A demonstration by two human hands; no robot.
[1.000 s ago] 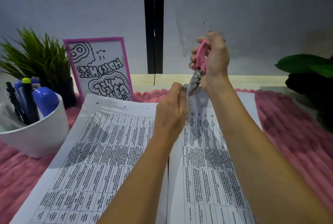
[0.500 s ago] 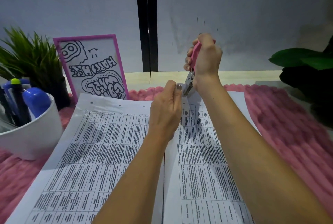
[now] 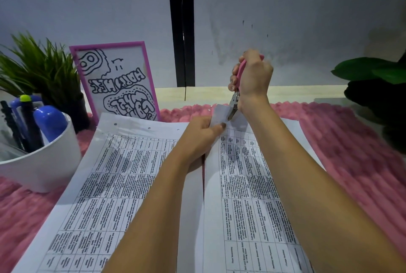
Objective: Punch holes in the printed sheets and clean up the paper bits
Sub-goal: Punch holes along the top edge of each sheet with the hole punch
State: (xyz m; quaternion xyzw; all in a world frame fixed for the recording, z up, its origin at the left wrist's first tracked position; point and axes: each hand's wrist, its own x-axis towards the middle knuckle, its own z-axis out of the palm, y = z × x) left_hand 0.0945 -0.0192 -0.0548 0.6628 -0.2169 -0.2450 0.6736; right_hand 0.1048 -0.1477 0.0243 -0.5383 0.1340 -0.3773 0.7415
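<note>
the right hand (image 3: 252,77) is fisted round the punch (image 3: 234,103), forearm stretched forward. just below that grip, the left hand (image 3: 198,135) pinches the sheet corner (image 3: 219,113) between thumb and curled fingers, its forearm alongside the right one.

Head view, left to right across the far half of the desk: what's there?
Spiky plant → pink-framed drawing → left hand pinching a printed sheet → pink hole punch in right hand → dark leafy plant.

At left, a white cup (image 3: 41,169) of pens (image 3: 30,127) stands before a plant (image 3: 41,70) and pink-framed sign (image 3: 116,81); dark leaves (image 3: 373,70) at right, pink rug (image 3: 351,154) underneath.
</note>
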